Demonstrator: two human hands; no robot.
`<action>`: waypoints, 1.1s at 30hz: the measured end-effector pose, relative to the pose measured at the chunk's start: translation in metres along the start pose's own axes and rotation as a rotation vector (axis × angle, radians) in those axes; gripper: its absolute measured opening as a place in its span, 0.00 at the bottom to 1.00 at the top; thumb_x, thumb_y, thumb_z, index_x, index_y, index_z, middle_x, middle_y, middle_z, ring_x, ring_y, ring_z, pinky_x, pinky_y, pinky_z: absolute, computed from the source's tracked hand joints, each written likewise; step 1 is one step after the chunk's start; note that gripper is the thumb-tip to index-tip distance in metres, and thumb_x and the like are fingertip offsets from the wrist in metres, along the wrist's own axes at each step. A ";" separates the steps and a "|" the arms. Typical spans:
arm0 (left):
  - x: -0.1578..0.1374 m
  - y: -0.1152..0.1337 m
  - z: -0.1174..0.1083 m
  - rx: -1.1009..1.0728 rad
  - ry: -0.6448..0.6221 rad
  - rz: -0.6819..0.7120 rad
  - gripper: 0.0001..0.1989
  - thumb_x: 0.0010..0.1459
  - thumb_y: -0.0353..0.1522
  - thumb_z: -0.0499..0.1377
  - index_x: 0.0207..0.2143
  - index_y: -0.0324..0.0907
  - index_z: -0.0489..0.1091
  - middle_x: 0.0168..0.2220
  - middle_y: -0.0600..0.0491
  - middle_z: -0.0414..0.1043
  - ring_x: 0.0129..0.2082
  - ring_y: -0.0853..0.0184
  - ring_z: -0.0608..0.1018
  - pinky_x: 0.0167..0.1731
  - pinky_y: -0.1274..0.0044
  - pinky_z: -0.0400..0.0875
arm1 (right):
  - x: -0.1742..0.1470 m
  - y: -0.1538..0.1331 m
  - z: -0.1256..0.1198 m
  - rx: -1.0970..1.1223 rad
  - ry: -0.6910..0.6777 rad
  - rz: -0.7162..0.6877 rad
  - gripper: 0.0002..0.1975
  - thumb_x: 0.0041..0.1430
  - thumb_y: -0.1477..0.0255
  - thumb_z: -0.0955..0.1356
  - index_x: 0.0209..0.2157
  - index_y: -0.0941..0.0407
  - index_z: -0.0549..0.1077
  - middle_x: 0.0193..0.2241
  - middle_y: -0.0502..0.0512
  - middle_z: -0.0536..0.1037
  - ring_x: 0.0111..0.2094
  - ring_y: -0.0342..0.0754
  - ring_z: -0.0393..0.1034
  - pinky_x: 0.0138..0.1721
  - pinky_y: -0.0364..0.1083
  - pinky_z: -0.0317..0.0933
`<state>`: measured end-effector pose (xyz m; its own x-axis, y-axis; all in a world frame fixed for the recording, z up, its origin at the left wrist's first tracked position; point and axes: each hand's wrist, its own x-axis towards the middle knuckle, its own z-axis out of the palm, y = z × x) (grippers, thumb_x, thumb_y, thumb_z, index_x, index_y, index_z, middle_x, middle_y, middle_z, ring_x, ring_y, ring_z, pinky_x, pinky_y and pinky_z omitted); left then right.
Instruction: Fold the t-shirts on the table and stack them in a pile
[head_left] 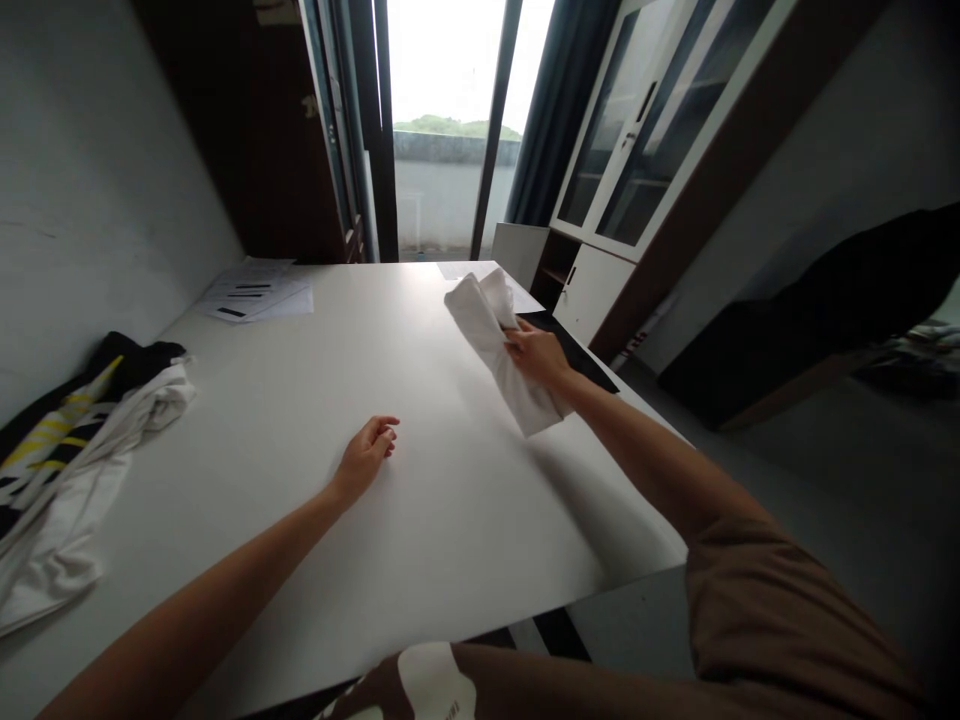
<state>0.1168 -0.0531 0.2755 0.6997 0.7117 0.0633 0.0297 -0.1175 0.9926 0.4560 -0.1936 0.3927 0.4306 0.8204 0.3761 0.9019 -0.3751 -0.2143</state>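
In the head view my right hand (536,352) grips a folded white garment (484,325), holding it raised above the right side of the white table (300,560). Its thumb and fingers close on the fabric's right edge. A flat black item (574,350), perhaps a folded dark garment, lies partly hidden behind that hand and forearm. My left hand (366,452) rests on the table near the middle, holding nothing, its fingers loosely bent and partly apart. At the left lie a black garment with yellow print (67,420) and a crumpled white garment (112,470).
Printed sheets of paper (259,292) lie at the far left corner of the table, and another paper (521,298) is at the far right. A white cabinet with glass doors (637,130) stands beyond the right edge. A window (442,80) is ahead.
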 end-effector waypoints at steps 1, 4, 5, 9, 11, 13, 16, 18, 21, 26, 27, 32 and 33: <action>0.001 0.001 -0.003 0.013 -0.022 -0.003 0.18 0.57 0.41 0.59 0.46 0.41 0.73 0.35 0.55 0.69 0.32 0.69 0.74 0.32 0.77 0.72 | 0.011 0.016 -0.007 -0.067 0.008 0.029 0.15 0.67 0.69 0.64 0.49 0.53 0.81 0.63 0.54 0.68 0.47 0.57 0.74 0.52 0.50 0.63; 0.004 0.006 -0.010 0.023 -0.060 -0.020 0.18 0.56 0.41 0.61 0.45 0.41 0.73 0.36 0.54 0.69 0.32 0.68 0.75 0.31 0.76 0.74 | 0.043 0.061 -0.023 -0.214 0.004 0.102 0.17 0.67 0.69 0.64 0.52 0.54 0.80 0.65 0.54 0.67 0.51 0.58 0.72 0.55 0.51 0.63; 0.006 0.008 -0.011 0.016 -0.063 -0.029 0.18 0.56 0.41 0.61 0.45 0.41 0.73 0.36 0.54 0.69 0.32 0.68 0.75 0.30 0.76 0.74 | 0.053 0.076 -0.027 -0.246 -0.001 0.117 0.18 0.67 0.69 0.64 0.53 0.54 0.79 0.65 0.55 0.67 0.53 0.58 0.71 0.57 0.51 0.62; 0.010 0.013 -0.012 0.009 -0.064 -0.050 0.18 0.56 0.41 0.61 0.45 0.41 0.73 0.35 0.54 0.69 0.30 0.68 0.75 0.26 0.77 0.74 | 0.087 0.124 -0.034 -0.332 -0.051 0.180 0.18 0.66 0.68 0.64 0.53 0.54 0.80 0.66 0.55 0.66 0.56 0.58 0.69 0.59 0.52 0.60; 0.011 0.012 -0.011 0.031 -0.068 -0.046 0.17 0.57 0.41 0.60 0.45 0.41 0.73 0.35 0.53 0.69 0.30 0.68 0.75 0.26 0.77 0.74 | 0.097 0.142 -0.030 -0.367 -0.087 0.216 0.18 0.65 0.69 0.65 0.51 0.55 0.81 0.66 0.56 0.65 0.57 0.58 0.68 0.59 0.52 0.60; 0.010 0.011 -0.010 0.049 -0.076 -0.040 0.17 0.58 0.40 0.59 0.46 0.41 0.73 0.36 0.53 0.69 0.31 0.68 0.75 0.27 0.77 0.74 | 0.103 0.155 -0.023 -0.391 -0.121 0.252 0.18 0.64 0.69 0.65 0.50 0.55 0.81 0.66 0.59 0.66 0.57 0.58 0.68 0.59 0.53 0.61; 0.010 0.008 -0.010 0.051 -0.083 -0.035 0.16 0.59 0.40 0.59 0.46 0.41 0.73 0.35 0.53 0.70 0.30 0.68 0.75 0.28 0.76 0.74 | 0.105 0.169 -0.005 -0.395 -0.159 0.285 0.18 0.63 0.69 0.66 0.51 0.56 0.81 0.65 0.62 0.67 0.57 0.58 0.69 0.58 0.52 0.61; 0.009 0.007 -0.010 0.049 -0.081 -0.037 0.16 0.58 0.40 0.60 0.45 0.41 0.74 0.35 0.54 0.70 0.30 0.68 0.75 0.27 0.76 0.74 | 0.104 0.175 0.008 -0.385 -0.196 0.288 0.19 0.63 0.69 0.66 0.52 0.56 0.80 0.64 0.63 0.67 0.56 0.57 0.69 0.57 0.50 0.61; 0.009 0.007 -0.010 0.053 -0.074 -0.038 0.16 0.59 0.40 0.60 0.45 0.42 0.74 0.34 0.54 0.71 0.30 0.68 0.75 0.28 0.76 0.74 | 0.104 0.185 0.026 -0.325 -0.262 0.309 0.19 0.67 0.65 0.65 0.51 0.58 0.80 0.59 0.64 0.73 0.54 0.55 0.71 0.54 0.47 0.61; 0.005 0.010 -0.009 0.049 -0.051 -0.025 0.15 0.59 0.41 0.60 0.45 0.42 0.75 0.34 0.53 0.71 0.30 0.67 0.76 0.29 0.75 0.75 | 0.106 0.216 0.034 -0.079 -0.185 0.353 0.21 0.72 0.63 0.61 0.52 0.58 0.80 0.52 0.63 0.79 0.52 0.53 0.72 0.52 0.45 0.62; 0.004 0.010 -0.009 0.046 -0.047 -0.024 0.15 0.59 0.41 0.61 0.44 0.42 0.75 0.34 0.53 0.71 0.30 0.67 0.76 0.29 0.75 0.75 | 0.105 0.224 0.034 -0.007 -0.173 0.341 0.20 0.71 0.65 0.62 0.54 0.57 0.79 0.52 0.61 0.79 0.52 0.51 0.73 0.52 0.44 0.62; 0.004 0.007 -0.011 0.065 -0.044 -0.019 0.15 0.59 0.39 0.60 0.45 0.42 0.75 0.35 0.53 0.72 0.30 0.68 0.76 0.30 0.75 0.75 | 0.097 0.254 0.033 0.037 -0.249 0.379 0.20 0.66 0.70 0.67 0.57 0.57 0.78 0.51 0.60 0.79 0.49 0.52 0.74 0.52 0.45 0.63; 0.004 0.005 -0.012 0.071 -0.044 -0.017 0.14 0.60 0.39 0.60 0.45 0.42 0.75 0.35 0.53 0.72 0.30 0.68 0.76 0.30 0.75 0.75 | 0.094 0.256 0.034 -0.028 -0.269 0.404 0.20 0.66 0.69 0.68 0.56 0.58 0.78 0.52 0.62 0.79 0.50 0.55 0.74 0.53 0.47 0.63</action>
<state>0.1112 -0.0429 0.2821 0.7295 0.6828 0.0402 0.0913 -0.1554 0.9836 0.7265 -0.1975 0.3422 0.7254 0.6880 0.0209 0.6668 -0.6947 -0.2697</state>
